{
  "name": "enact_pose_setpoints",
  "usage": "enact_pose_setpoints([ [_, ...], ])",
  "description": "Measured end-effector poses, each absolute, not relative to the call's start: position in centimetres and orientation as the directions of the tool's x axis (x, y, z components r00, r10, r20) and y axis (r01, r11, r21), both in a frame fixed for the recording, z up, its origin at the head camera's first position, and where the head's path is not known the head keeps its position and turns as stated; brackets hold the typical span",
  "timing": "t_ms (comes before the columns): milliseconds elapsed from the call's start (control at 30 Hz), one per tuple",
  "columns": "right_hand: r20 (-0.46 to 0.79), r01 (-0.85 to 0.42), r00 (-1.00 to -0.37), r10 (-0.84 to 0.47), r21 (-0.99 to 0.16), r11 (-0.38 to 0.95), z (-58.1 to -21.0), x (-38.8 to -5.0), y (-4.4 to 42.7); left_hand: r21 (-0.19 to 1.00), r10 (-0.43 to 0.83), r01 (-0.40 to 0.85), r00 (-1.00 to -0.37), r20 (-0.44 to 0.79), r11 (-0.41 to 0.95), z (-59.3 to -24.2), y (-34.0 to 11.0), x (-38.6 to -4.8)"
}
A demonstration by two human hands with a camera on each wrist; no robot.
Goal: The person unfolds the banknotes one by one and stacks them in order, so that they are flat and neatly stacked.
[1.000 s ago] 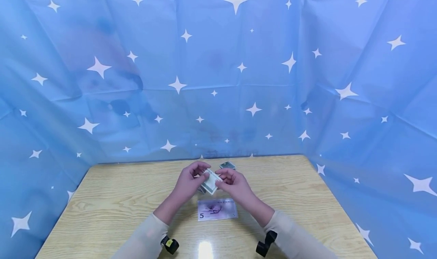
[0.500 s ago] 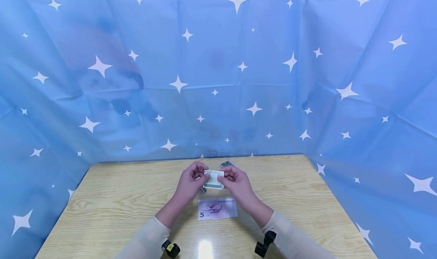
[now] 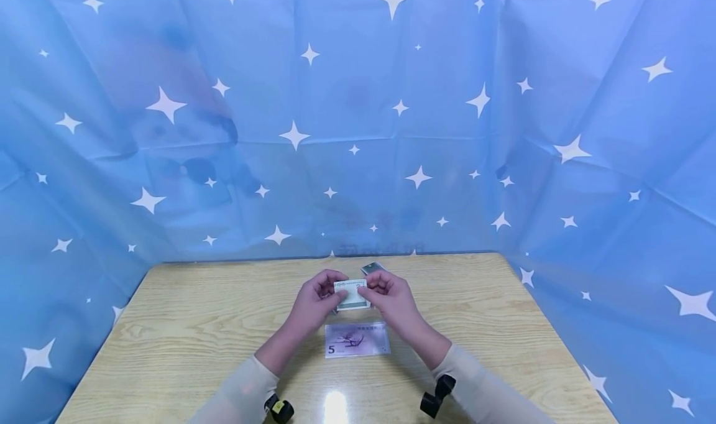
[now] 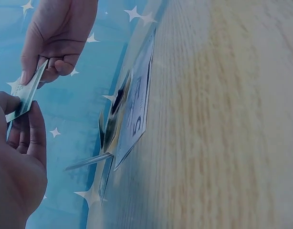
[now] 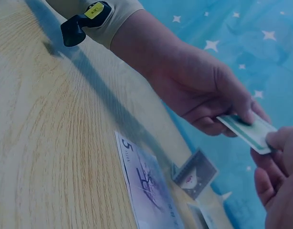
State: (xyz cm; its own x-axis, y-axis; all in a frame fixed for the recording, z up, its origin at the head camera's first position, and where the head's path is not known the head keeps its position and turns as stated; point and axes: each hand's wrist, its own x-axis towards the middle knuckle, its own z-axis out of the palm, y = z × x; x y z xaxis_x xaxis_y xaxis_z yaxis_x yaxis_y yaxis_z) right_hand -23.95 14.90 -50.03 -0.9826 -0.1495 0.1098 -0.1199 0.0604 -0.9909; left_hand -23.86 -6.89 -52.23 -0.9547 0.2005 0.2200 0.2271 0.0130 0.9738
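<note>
Above the pale wood-grained tabletop [image 3: 168, 337], a small green-and-white printed paper rectangle [image 3: 353, 299] is held up in the air, off the wood. A person's bare left hand [image 3: 314, 298] pinches one end, thumb on the near face and the other fingers curled behind; the bare right hand [image 3: 396, 296] pinches the opposite end the same way, so both grips look narrow from where I stand, with only the paper between. Just nearer the person, a violet rectangular banknote marked 5 [image 3: 358, 341] lies flat on the table. Past the right hand, a dark green paper rectangle [image 3: 373, 267] shows in part. Seen from the right wrist, a dark grey, pale-edged printed piece [image 5: 196, 175] stands tilted near the violet note; I cannot tell whether it is the dark green one. Cream long sleeves [image 3: 237, 390] cover the forearms, and a blue cloth backdrop with white stars [image 3: 347, 101] hangs behind.
</note>
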Motion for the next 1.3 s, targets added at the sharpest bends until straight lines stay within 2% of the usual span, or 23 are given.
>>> enact_pose_setpoints([
  [433,0.107,-0.126,-0.983,-0.152,-0.984,0.126,-49.7,-23.8,15.0,0.966,0.25,0.255,-0.939,0.235,0.051,-52.2,-7.0,-23.4],
  [900,0.134,-0.147,-0.988,-0.075,-0.967,0.208,-49.7,-23.5,14.9,0.959,0.218,0.263,-0.947,0.237,0.102,-52.5,-6.6,-23.4],
  [1167,0.088,-0.097,-0.993,-0.075,-0.987,0.13,-49.1,-23.2,15.1,0.959,0.212,0.269,-0.946,0.244,0.094,-52.6,-6.8,-23.3],
  [1300,0.066,-0.074,-0.993,-0.095,-0.994,0.079,-48.8,-23.1,15.5,0.961,0.232,0.274,-0.938,0.257,0.044,-52.6,-7.0,-23.4],
])
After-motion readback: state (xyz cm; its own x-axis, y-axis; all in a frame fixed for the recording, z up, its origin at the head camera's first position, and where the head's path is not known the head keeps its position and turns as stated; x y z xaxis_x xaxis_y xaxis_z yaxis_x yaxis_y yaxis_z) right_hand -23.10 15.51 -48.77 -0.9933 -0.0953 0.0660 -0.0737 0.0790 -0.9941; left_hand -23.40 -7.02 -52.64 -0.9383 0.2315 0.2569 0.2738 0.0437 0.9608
